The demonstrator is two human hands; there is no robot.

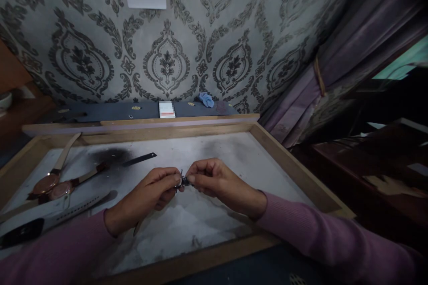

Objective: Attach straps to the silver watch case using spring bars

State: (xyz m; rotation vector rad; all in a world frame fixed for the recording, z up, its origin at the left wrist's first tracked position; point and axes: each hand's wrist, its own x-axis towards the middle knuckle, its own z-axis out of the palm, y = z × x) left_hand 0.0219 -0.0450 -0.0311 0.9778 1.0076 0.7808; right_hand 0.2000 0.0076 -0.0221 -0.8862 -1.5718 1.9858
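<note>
Near the middle of the view, my left hand (155, 189) pinches a small round metal piece (179, 181) that looks like a watch case. Against its right side, my right hand (217, 183) has thumb and forefinger closed on a small dark part (186, 181). The two pieces touch or nearly touch between my fingertips; their details are too small to make out. Both hands are over a white-bottomed wooden tray (274, 151).
Left in the tray lie two large watches (46, 183) (60, 190) with straps, a dark flat strip (140, 159) and a long grey and black strap-like object (80, 207). Behind the tray are a small box (166, 109) and a blue cloth (206, 99).
</note>
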